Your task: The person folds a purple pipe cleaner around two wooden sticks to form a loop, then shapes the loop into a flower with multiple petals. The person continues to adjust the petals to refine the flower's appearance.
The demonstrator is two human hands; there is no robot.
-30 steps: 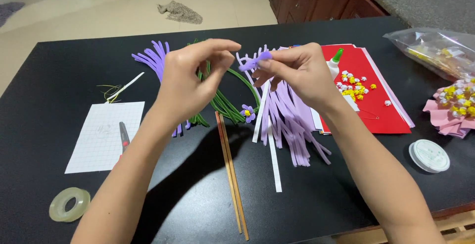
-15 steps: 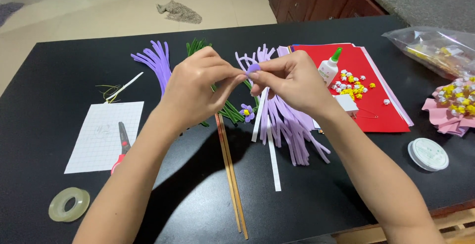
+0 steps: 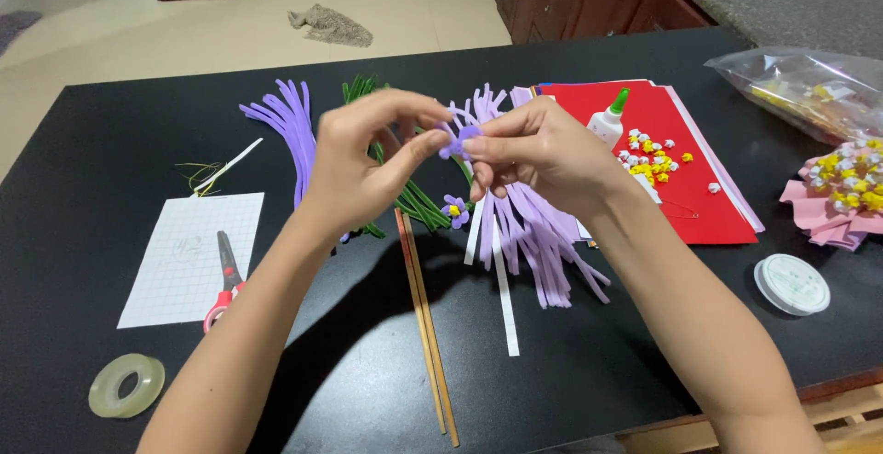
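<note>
Near the table's front-left corner lies a tape roll. Just behind it a white grid sheet carries red-handled scissors. Two thin wooden sticks run from the front edge straight back toward the middle, their long axis pointing at the hands. Toward the front-right sits a flat round white spool.

Above the table's middle both hands meet on a small purple piece. The left hand pinches it from the left with thumb and fingertips. The right hand pinches it from the right, fingers narrow. The piece sits between the two sets of fingertips, equally close to both and clear of the table. Its shape is too small to make out.

Under the hands lie pale purple strips fanned front to back, green stems and a small purple flower with a yellow centre. A darker purple bundle lies further left.

Right of the hands, red sheets hold a white glue bottle with a green cap and scattered white and yellow bits. At the right edge lies a pink bunch with yellow dots, and behind it, near the back-right corner, a clear plastic bag. No label is legible.
</note>
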